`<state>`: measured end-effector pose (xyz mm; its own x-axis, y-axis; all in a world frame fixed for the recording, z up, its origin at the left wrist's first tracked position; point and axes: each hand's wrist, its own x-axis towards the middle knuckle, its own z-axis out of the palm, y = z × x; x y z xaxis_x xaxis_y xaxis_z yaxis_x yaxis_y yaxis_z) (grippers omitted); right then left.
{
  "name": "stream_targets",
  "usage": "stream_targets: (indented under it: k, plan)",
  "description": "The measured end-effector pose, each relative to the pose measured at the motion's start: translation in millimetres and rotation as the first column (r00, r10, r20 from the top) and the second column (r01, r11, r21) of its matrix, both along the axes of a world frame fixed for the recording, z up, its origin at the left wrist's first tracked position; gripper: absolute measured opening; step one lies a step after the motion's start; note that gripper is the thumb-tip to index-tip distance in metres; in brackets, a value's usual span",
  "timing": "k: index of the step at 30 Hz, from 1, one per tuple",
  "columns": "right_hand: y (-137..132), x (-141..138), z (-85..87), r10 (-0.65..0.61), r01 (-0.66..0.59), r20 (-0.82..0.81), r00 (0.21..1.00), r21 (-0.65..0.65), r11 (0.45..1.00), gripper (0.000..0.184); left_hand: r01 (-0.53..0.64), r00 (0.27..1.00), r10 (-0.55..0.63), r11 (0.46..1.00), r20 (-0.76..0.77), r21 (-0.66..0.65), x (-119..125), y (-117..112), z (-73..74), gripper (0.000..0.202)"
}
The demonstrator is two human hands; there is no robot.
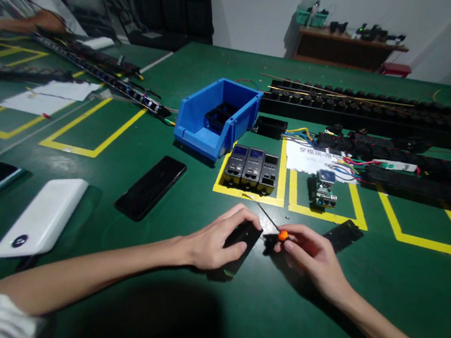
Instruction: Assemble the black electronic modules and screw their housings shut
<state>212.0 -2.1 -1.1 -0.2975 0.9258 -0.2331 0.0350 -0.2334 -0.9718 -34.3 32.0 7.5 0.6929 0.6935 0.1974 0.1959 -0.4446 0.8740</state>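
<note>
Currently, the left hand [217, 239] grips a flat black piece [249, 238], while the right hand [316, 252] pinches a thin-shafted tool [283, 235] by its orange part, the shaft pointing toward roughly eleven o'clock. A black plate [345, 236] lies just beside the right hand at two; a circuit module [324, 191] stands at its twelve. From the left hand, three joined modules [252, 168] sit at twelve, a black phone [150, 187] at ten.

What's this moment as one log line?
Left hand: holds black casing | Right hand: holds orange tool | Modules: three, inside yellow outline | Board: right of modules | Bin: behind-left of modules
</note>
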Motion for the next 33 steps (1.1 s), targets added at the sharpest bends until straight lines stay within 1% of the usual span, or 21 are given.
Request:
stream_targets:
  k: [3,5,9,14,17,21,26,29,33]
  plan:
    - [-5.3,7.5,0.6,0.026,-0.026,-0.023,0.999,-0.012,1.0,0.028,-0.011,0.999,0.011,1.0,-0.044,-0.012,1.6,-1.1,3.9,0.033]
    - [-7.2,10.4,0.5,0.027,-0.028,-0.06,0.998,-0.014,1.0,0.025,-0.016,0.999,0.016,1.0,-0.043,0.0,3.0,-0.7,4.1,0.032]
    - [-7.1,13.1,-1.3,0.016,-0.014,-0.079,0.997,0.024,1.0,0.019,-0.007,0.999,0.007,1.0,-0.037,0.023,2.8,2.0,-1.1,0.033]
    - [-5.7,14.0,-4.6,0.002,0.0,-0.079,0.997,0.032,1.0,0.019,-0.065,0.998,0.065,0.998,-0.018,0.007,-0.2,4.8,-8.5,0.028]
    - [-5.9,13.8,-5.1,0.02,-0.018,-0.071,0.997,0.026,1.0,0.02,-0.045,0.999,0.045,0.999,0.029,0.011,0.3,6.3,-8.0,0.022]
    - [-6.4,13.2,-4.5,0.027,-0.025,-0.065,0.998,0.025,0.999,0.019,-0.018,0.999,0.017,0.999,0.029,0.032,3.3,6.3,-5.9,0.024]
    - [-5.3,13.9,-1.7,0.103,-0.101,-0.035,0.994,0.049,0.994,0.016,-0.095,0.995,0.096,0.995,-0.036,0.033,5.6,1.0,-5.3,0.026]
    - [-2.6,16.0,1.6,0.155,-0.158,0.031,0.987,0.097,0.983,0.014,-0.125,0.986,0.125,0.992,-0.114,0.012,4.9,-1.9,-0.2,0.026]
    - [0.7,18.8,4.3,0.172,-0.188,0.105,0.979,0.162,0.969,0.01,-0.141,0.976,0.137,0.99,-0.168,-0.013,4.4,-3.8,8.4,0.023]
